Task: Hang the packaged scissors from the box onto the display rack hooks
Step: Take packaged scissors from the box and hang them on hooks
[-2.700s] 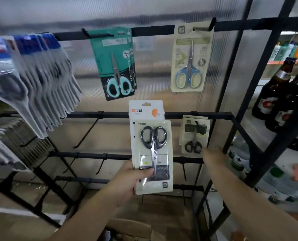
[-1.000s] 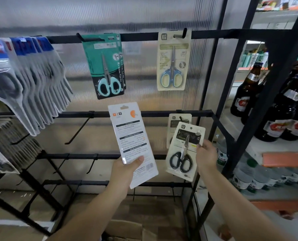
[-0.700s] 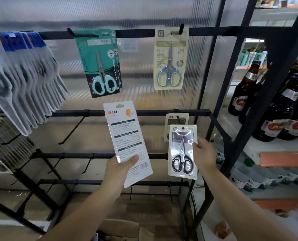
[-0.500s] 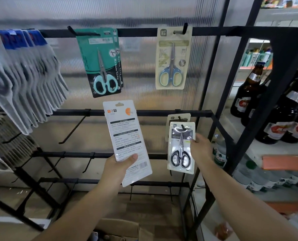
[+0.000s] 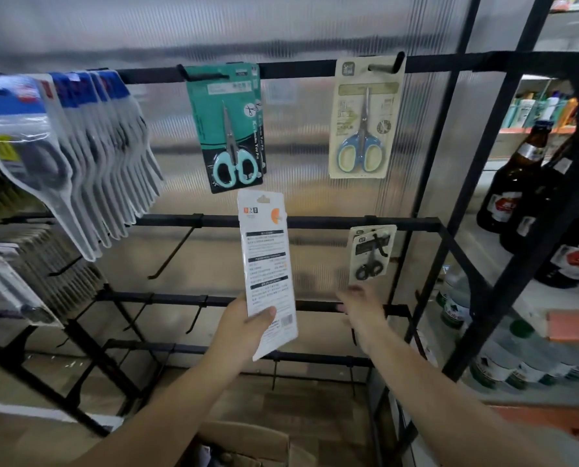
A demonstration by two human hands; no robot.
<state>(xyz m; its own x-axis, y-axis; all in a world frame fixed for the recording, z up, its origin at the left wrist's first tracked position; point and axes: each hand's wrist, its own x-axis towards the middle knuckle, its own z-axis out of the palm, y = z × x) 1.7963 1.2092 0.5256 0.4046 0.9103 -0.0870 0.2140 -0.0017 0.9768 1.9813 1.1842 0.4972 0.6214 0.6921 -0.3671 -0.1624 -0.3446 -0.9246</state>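
**Packaged scissors: one card in hand, hook not yet engaged**

Packaged scissors (image 5: 267,271), a tall white card seen from its printed back, are gripped at the lower end by the left hand (image 5: 244,326), thumb across the face and fingers behind. The card stands nearly upright in front of the display rack (image 5: 335,222), its hang slot near the top edge lying just above the middle crossbar. It is on no hook.

The right hand (image 5: 362,306) is blurred; its fingers look loosely extended and hold nothing. It sits just below a small card of black scissors (image 5: 370,254), which hangs on a hook at the right end of the middle bar, apart from the hand.

Already hung on the top bar: a teal card (image 5: 227,126) and a beige card with blue-handled scissors (image 5: 364,117). A bare hook (image 5: 173,252) projects from the middle bar to the left of the held card. The cardboard box (image 5: 247,444) stands open on the floor between the forearms.

Judgement: the step in hand is hanging the white card. The next move calls for choosing a free hook, lining the slot up with its upturned tip, and sliding the card back along the prong. The printed back faces the person, so the card probably wants turning first. The free right hand could steady the top edge.
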